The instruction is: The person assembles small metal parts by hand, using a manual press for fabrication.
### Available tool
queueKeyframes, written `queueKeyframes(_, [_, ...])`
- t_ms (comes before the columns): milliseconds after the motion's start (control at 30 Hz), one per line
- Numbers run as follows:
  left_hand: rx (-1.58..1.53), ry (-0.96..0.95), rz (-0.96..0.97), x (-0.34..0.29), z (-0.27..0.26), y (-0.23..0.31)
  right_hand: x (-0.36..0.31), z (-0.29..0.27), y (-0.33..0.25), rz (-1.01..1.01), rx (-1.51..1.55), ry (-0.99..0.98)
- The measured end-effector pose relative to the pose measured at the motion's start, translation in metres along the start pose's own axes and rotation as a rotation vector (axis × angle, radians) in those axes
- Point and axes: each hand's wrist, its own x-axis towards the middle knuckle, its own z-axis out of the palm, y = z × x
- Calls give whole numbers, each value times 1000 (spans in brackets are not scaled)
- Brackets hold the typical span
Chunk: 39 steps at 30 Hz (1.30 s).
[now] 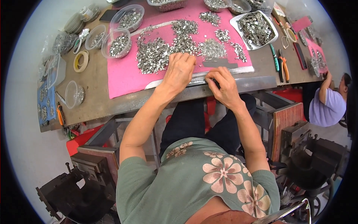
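The worktable (95, 99) is the largest item in my view, running across the upper half, its near side finished with a grey metal edge (257, 83). A co-worker (328, 100) in a lilac top is at the far right, one arm raised toward the table. I record a pink mat (123, 74) over the table's middle. On its right corner stands a white tray (235, 25) filled with dark metal parts. Near the mat's left side is a clear tub (105, 47) holding silvery bits.

I find the left hand (179, 71) over the near border of the mat, palm down, fingers curled together and pointing down just beside the loose metal. Its fingertips are hidden; I cannot tell whether they grip anything. The right hand (225, 86) is at the metal edge, near the left one but apart from it, fingers bent toward the thumb. Something dark shows there; I cannot tell whether it is held.

Right of the mat I note orange-handled pliers (285, 68); beyond the right hand, a flat grey strip (220, 64) lies on the mat. Smallest are the metal pieces (151, 58), heaped on the mat ahead of both hands, with thin slivers (212, 49) grouped to their right.
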Motion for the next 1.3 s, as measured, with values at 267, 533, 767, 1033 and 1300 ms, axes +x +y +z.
queueKeyframes(267, [-71,-23,20,-5,1,-6,1,-4,-2,-222,-204,-14])
queueKeyframes(533, [14,-60,-22,-8,-7,-2,24,-1,20,-25,-22,-94])
queueKeyframes(767, [9,-68,-36,-9,-5,-5,48,13,36,-121,-139,-196])
queueKeyframes(1033, [9,-95,-53,-5,-6,-5,39,4,36,27,-34,-189])
queueKeyframes(1300, [22,-16,-65,56,5,-28,44,0,35,-3,-75,-260])
